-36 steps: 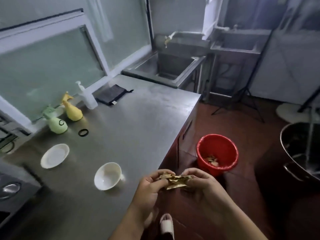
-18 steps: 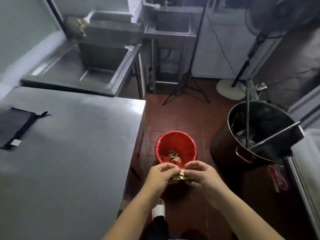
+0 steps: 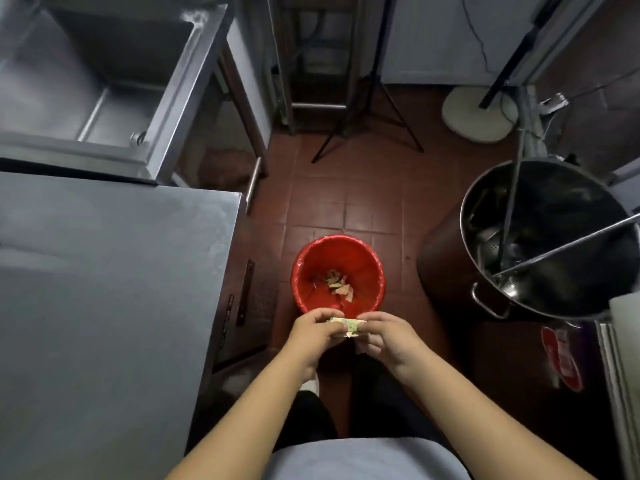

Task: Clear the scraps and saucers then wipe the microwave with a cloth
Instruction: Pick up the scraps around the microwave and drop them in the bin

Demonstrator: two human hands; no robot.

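At lower centre, my left hand (image 3: 313, 332) and right hand (image 3: 388, 336) both pinch the scraps (image 3: 346, 326), long axis running left-right, just above the near rim of the red bin (image 3: 304, 268).

No legible txt anywhere; red label (image 3: 561, 359) at lower right has marks, too blurry to read.

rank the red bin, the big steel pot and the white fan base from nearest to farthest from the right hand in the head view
From the right hand:
1. red bin, just ahead, slightly left
2. big steel pot, to the right
3. white fan base, far ahead, right
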